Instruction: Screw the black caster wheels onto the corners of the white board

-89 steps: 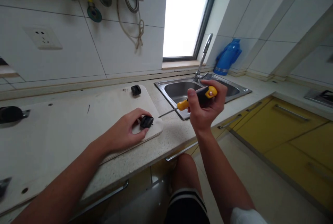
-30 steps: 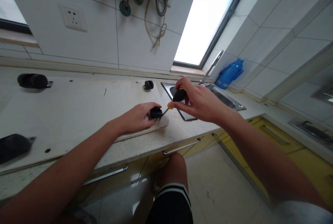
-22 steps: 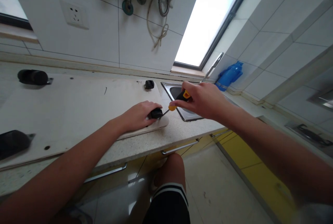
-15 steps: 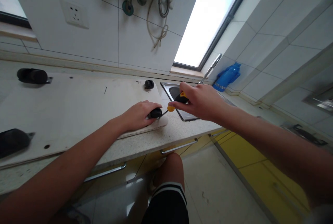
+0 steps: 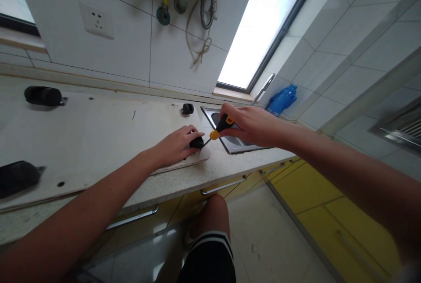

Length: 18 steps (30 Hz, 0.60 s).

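A long white board (image 5: 98, 138) lies on the countertop, with several black caster-like pieces on it. At its right front corner, my left hand (image 5: 177, 145) grips a small black caster-like piece (image 5: 196, 143) between thumb and fingers. My right hand (image 5: 241, 123) is wrapped round the black-and-yellow handle of a screwdriver (image 5: 214, 135). The slanted shaft reaches down to the base of that black piece; the tip's exact contact is too small to make out. Another small black piece (image 5: 187, 109) sits at the board's right back corner.
Two larger black pieces, one at the back left (image 5: 43, 96) and one at the front left (image 5: 19, 179), rest on the board. A steel sink (image 5: 235, 146) is set into the counter at right. Beyond it stands a blue thermos-like jug (image 5: 282, 99). Yellow cabinets (image 5: 312, 191) with bar handles lie below.
The view has shifted slightly. My right hand and the screwdriver have moved a little left. My left hand keeps its grip on the black piece.
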Motion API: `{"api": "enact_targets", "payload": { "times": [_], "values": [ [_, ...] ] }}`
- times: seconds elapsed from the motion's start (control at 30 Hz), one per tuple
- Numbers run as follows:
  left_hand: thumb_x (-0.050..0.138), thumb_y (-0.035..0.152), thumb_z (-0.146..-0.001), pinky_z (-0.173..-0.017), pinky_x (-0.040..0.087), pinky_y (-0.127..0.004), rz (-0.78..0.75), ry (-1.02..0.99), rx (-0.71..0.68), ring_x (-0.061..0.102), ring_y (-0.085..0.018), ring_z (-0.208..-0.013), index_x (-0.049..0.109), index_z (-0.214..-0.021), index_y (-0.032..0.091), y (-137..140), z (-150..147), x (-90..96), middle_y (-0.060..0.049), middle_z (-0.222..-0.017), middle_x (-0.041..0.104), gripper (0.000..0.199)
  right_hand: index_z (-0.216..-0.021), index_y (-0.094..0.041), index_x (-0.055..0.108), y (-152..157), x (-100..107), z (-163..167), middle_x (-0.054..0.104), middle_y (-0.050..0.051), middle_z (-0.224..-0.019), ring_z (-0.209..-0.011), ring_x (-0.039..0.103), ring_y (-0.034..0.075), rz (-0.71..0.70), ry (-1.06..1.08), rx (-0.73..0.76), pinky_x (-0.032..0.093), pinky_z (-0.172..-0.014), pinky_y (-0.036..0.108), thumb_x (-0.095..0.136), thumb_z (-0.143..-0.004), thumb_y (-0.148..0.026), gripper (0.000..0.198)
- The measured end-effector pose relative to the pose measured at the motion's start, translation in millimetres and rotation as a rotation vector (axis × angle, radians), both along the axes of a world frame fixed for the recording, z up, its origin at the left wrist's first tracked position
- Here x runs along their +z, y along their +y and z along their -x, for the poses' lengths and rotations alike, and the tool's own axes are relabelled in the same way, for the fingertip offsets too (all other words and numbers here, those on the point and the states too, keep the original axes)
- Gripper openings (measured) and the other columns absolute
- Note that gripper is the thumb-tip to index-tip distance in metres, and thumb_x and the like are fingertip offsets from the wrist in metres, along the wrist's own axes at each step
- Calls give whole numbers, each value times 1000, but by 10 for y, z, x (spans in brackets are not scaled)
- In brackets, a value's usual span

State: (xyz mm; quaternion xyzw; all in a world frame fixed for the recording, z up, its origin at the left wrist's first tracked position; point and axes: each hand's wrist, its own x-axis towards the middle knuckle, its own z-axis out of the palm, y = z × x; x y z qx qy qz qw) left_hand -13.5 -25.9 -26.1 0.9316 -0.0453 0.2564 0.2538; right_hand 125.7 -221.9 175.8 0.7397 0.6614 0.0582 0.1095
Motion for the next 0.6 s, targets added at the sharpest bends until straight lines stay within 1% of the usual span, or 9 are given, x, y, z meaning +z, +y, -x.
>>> {"api": "enact_targets", "payload": {
  "times": [0.07,0.1,0.2,0.23,0.3,0.37,0.43,0.53,0.6],
  "values": [
    [64,26,-107,-116,53,-54,17,-19,-27,63,-34,-132,61,-155,21,11,-4,-17,-15,-145,66,49,-125,-21,57,-9,0,47,80,10,-98,-76,64,22,-25,-125,-82,27,-65,34,61,-107,-64,47],
    [62,24,-107,-117,52,-54,26,-25,-40,63,-34,-133,61,-155,21,18,-7,-25,-15,-145,67,48,-127,-21,57,-14,-1,74,80,10,-100,-76,64,22,-18,-116,-68,27,-64,33,63,-106,-65,49],
    [59,20,-107,-119,51,-54,57,-28,-64,62,-34,-135,62,-153,21,38,-12,-40,-15,-148,66,46,-136,-27,54,-17,-10,158,79,8,-126,-91,69,21,46,2,121,31,-68,31,68,-108,-52,41],
    [59,19,-107,-119,51,-54,61,-25,-67,61,-34,-136,61,-154,21,43,-12,-41,-15,-149,66,47,-135,-27,55,-11,-18,183,79,8,-129,-94,70,21,48,-10,152,31,-68,31,67,-109,-49,37],
    [59,18,-107,-119,51,-54,57,-22,-68,62,-34,-136,62,-153,21,47,-8,-37,-15,-148,66,47,-127,-24,59,10,-38,219,81,9,-116,-89,69,23,13,-146,77,26,-66,32,61,-111,-55,35],
    [59,18,-108,-118,51,-54,46,-18,-61,63,-34,-134,62,-152,21,45,0,-28,-15,-146,67,45,-121,-22,61,32,-49,225,81,9,-97,-80,67,24,-31,-263,-58,22,-64,34,59,-108,-70,50],
    [60,19,-108,-118,52,-53,35,-9,-44,63,-34,-134,62,-152,21,42,5,-20,-15,-144,68,44,-125,-23,58,49,-39,200,81,9,-100,-80,67,24,-13,-199,-65,26,-64,33,63,-105,-72,53],
    [62,20,-107,-118,52,-51,16,-1,-24,64,-34,-133,62,-153,21,40,-1,-21,-15,-144,68,45,-132,-25,54,74,1,131,81,8,-111,-85,69,22,32,-43,-1,34,-66,33,66,-107,-61,46],
    [62,20,-107,-118,52,-51,5,2,-22,64,-34,-134,62,-153,20,42,-11,-28,-16,-144,68,46,-131,-22,56,96,29,74,80,12,-104,-79,67,24,0,-142,-92,32,-65,35,59,-109,-63,47]
  ]
}}
